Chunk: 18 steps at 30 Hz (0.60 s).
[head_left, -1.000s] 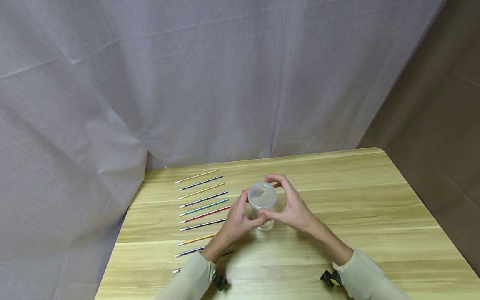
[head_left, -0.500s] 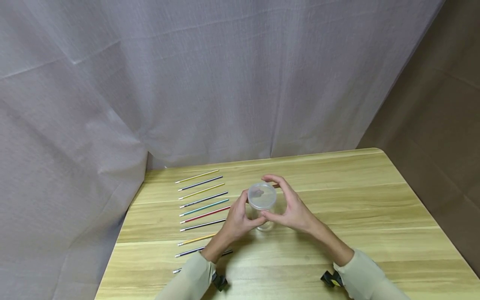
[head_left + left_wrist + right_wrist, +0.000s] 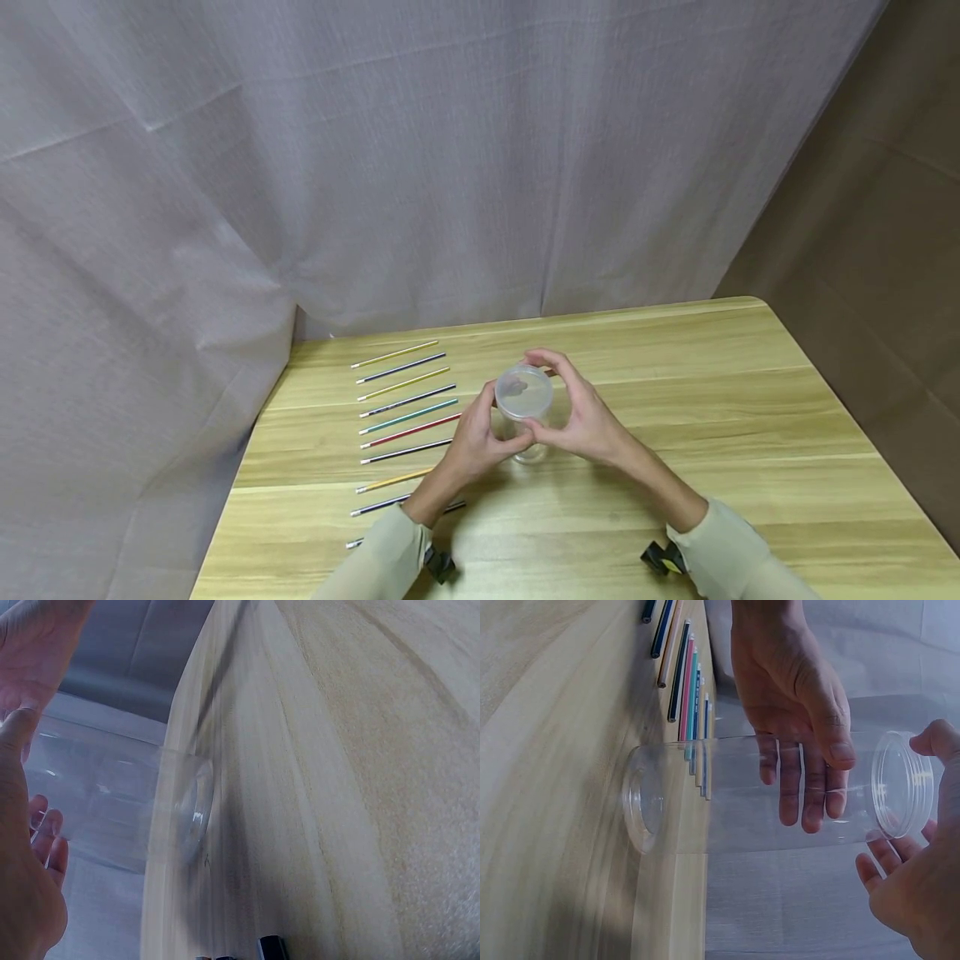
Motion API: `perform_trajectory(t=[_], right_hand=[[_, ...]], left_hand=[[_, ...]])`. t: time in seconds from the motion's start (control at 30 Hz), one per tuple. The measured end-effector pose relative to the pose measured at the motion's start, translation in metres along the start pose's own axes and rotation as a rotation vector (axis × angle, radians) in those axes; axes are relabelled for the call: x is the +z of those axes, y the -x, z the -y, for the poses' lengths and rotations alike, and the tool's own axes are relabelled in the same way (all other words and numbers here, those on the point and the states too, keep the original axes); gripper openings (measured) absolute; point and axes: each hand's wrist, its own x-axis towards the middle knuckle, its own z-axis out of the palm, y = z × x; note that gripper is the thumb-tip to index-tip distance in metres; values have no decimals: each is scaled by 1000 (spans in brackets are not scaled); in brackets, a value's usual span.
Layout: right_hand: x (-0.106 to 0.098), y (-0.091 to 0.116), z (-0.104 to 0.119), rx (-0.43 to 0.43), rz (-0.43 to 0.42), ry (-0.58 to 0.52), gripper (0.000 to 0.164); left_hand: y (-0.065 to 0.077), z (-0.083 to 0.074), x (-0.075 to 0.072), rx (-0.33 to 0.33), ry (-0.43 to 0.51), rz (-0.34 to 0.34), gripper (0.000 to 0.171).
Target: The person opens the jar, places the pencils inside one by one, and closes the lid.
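Note:
A clear plastic jar (image 3: 742, 832) stands upright, its base at the tabletop, with a round translucent lid (image 3: 523, 393) at its top. My left hand (image 3: 474, 439) grips the jar's body below the lid, thumb on the near side and fingers behind. In the right wrist view those fingers show through the see-through wall. My right hand (image 3: 588, 421) holds the lid by its rim, thumb at the near edge and index finger curved round the far edge. No contents show inside the jar (image 3: 105, 795) in the left wrist view.
Left of the jar, several eraser-tipped pencils (image 3: 411, 429) lie in a spaced column on the wooden table (image 3: 720, 433); my left forearm overlaps the nearest ones. A grey curtain (image 3: 450, 167) hangs behind the far edge, and a brown one (image 3: 870, 250) on the right.
The fingertips of my right hand have shifted slightly along the lid's rim. My left hand and the jar stay in place.

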Motion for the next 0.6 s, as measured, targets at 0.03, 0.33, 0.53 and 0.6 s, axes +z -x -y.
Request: perform_trajectory(t=[0.03, 0.33, 0.53, 0.6], right_hand=[[0, 0, 0, -4, 6, 1, 90], [-1, 0, -1, -9, 36, 6, 90], [2, 1, 1, 32, -16, 34, 96], [3, 1, 2, 53, -32, 41, 94]], left_hand=[[0, 0, 0, -3, 0, 0, 79], [0, 2, 1, 0, -15, -5, 79], [0, 3, 1, 7, -11, 0, 78], [-1, 2, 0, -9, 11, 7, 79]])
